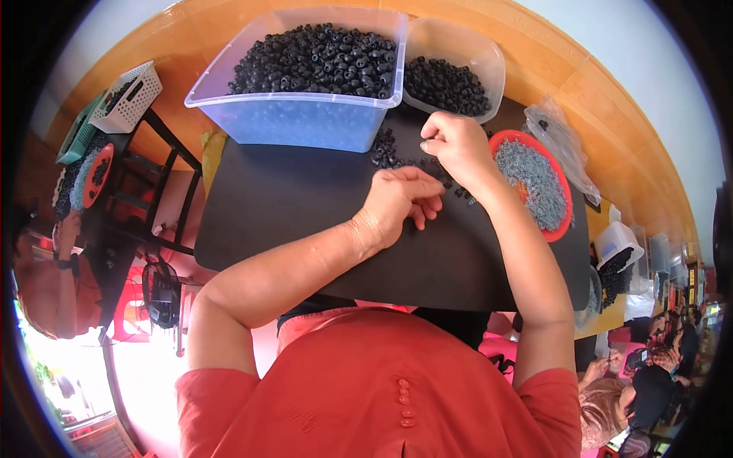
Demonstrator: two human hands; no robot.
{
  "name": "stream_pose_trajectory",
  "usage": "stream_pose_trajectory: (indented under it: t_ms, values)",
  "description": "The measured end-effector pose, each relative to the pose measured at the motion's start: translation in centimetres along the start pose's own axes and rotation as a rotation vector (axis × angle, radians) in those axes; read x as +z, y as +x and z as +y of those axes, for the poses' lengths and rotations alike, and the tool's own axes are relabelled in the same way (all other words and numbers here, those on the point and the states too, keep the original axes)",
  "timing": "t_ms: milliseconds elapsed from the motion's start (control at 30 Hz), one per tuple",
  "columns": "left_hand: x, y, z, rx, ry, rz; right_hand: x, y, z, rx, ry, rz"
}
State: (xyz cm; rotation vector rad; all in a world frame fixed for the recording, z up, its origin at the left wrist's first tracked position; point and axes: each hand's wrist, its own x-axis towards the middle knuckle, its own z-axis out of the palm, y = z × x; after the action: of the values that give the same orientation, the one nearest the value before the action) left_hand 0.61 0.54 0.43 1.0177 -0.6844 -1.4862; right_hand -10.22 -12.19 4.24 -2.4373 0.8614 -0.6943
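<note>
My left hand (398, 198) is over the dark table (282, 206), its thumb and fingers pinched together; whatever they hold is too small to make out. Just above and to its right, my right hand (456, 146) is closed with thumb against forefinger, and I cannot make out anything between them. Small black ring-like parts (385, 149) lie loose on the table around and beneath both hands. To the right of my right hand stands a red bowl (569, 202) full of tiny grey-blue pieces (534, 183), with a little orange showing among them.
At the far side, a large clear bin (305, 122) heaped with black parts stands beside a smaller clear tub (492, 69) of similar parts. A plastic bag (569, 153) lies past the red bowl. Other people work at left and lower right, near a white basket (126, 107) and containers.
</note>
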Motion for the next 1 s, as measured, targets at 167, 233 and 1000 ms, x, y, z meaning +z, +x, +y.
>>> stream_pose_trajectory:
  t_ms: [167, 233, 1000]
  values:
    - [-1.1, 0.6, 0.4, -0.099, -0.261, -0.044, -0.5, -4.9, -0.9, -0.075, 0.275, 0.101]
    - [-1.1, 0.7, 0.4, -0.161, -0.394, -0.2, -1.2, -6.2, -1.7, -0.166, 0.305, 0.19]
    - [-0.7, 0.5, 0.6, -0.15, -0.284, -0.297, -1.4, -8.5, -1.4, -0.367, 0.339, 0.156]
